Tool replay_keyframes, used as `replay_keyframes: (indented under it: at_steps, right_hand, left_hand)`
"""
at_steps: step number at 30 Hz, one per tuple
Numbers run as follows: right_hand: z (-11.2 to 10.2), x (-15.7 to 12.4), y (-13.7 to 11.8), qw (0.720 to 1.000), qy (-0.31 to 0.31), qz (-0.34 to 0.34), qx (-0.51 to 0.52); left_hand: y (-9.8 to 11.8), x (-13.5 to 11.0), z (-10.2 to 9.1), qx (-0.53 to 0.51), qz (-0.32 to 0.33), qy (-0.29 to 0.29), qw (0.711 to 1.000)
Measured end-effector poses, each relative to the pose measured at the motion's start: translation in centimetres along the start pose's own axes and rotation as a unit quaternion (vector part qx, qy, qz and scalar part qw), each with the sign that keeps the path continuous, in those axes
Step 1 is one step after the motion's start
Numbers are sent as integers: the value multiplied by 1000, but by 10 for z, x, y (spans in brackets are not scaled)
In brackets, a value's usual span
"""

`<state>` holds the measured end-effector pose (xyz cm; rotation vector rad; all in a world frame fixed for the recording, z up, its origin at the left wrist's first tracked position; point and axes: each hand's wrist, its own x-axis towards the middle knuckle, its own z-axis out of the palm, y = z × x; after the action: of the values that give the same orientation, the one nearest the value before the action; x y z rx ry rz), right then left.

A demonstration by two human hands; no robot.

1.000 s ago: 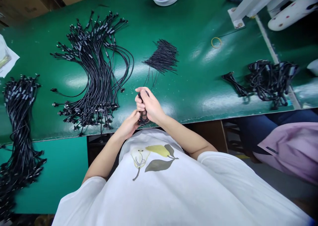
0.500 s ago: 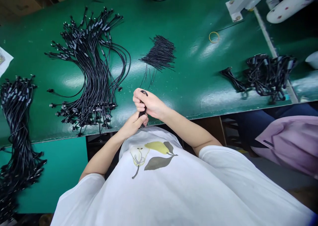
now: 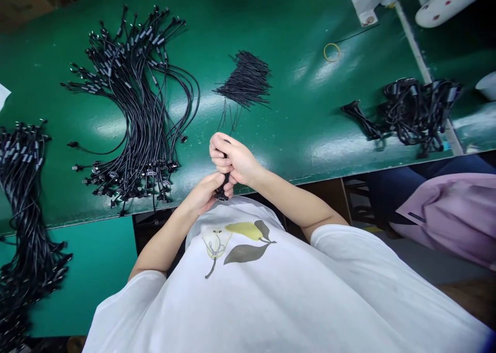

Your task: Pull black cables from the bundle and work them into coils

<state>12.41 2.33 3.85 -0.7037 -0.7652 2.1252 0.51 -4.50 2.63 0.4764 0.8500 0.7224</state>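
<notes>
Close to my body, at the table's front edge, both hands grip one folded black cable. My right hand is closed round its upper part, and most of the fold is hidden in the fingers. Below it, my left hand pinches the lower part, where a connector end sticks out beneath the fingers. Just beyond the hands lies a pile of short black ties, with a few loose ones at its near side. To the left is a large spread bunch of black cables with connectors at both ends.
Another cable bunch hangs over the left table edge. On the right of the green table lie coiled cables and a yellow rubber band. A metal bracket stands at the back right. Someone in pink clothing is at right.
The connector end of the folded cable now shows below my left hand. My left fingers have shifted slightly on the cable, and the right hand is closed further over the loop.
</notes>
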Motion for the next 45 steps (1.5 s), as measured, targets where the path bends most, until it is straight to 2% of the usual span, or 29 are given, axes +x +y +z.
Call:
replay_keyframes:
  at_steps: [3,5,6,8,10,11,14,18,21,23,26,27,29,30,31,32,33,34,35,37,39,42,45]
  right_hand:
    - [-12,-1,-5,993,20,-77,-91]
    - [-25,-2,-9,981,12,-118,-150]
    - [-32,-3,-11,978,-7,-120,-170]
    - [-45,-6,-13,976,-73,-81,-191]
    - [-54,-7,-10,969,-137,-41,-199]
    - [-56,-8,-7,968,-150,-37,-196]
    - [-54,-7,4,981,-123,-53,-140]
    - [-44,-5,12,996,-68,-51,-38]
    - [-40,-6,13,997,-39,-41,-43]
    - [-41,-6,14,994,-49,-44,-91]
    - [-48,-4,16,977,-87,-78,-177]
    - [-53,-3,15,969,-101,-84,-208]
    - [-71,4,6,948,-110,-83,-286]
    - [-84,8,-1,935,-76,-90,-336]
    - [-101,14,-11,915,-13,-105,-388]
    - [-119,21,-23,890,68,-126,-434]
    - [-139,28,-35,852,170,-154,-471]
    - [-158,36,-46,822,239,-173,-487]
    - [-175,43,-56,803,278,-179,-495]
    - [-200,55,-69,788,304,-171,-507]
    - [-210,60,-72,784,303,-154,-520]
    - [-207,52,-69,777,302,-141,-533]
    - [-194,28,-62,774,310,-145,-533]
  left_hand:
    - [2,3,2,-33,19,27,999]
    - [5,3,1,-31,48,46,997]
    - [7,3,1,-25,62,52,996]
    - [11,3,0,-14,73,43,996]
    - [13,3,1,-10,51,10,999]
    - [13,4,2,-14,33,-7,999]
    - [12,7,9,-45,-1,-31,998]
    - [12,13,14,-67,27,-9,997]
    - [13,16,8,5,60,22,998]
    - [12,17,0,111,86,36,989]
    - [6,19,-12,250,109,72,959]
    - [3,21,-15,260,111,87,955]
    - [-1,25,-19,210,114,115,964]
    - [-1,27,-21,163,117,126,972]
    - [-1,29,-23,113,119,135,977]
    - [-1,30,-24,68,119,140,981]
    - [0,31,-26,34,117,142,982]
    - [1,32,-28,12,111,141,984]
    - [2,32,-29,-1,102,138,985]
    - [1,31,-33,-19,80,135,987]
    - [-1,30,-35,-39,64,141,987]
    - [-4,29,-36,-73,73,158,982]
    - [-4,28,-32,-79,83,161,980]
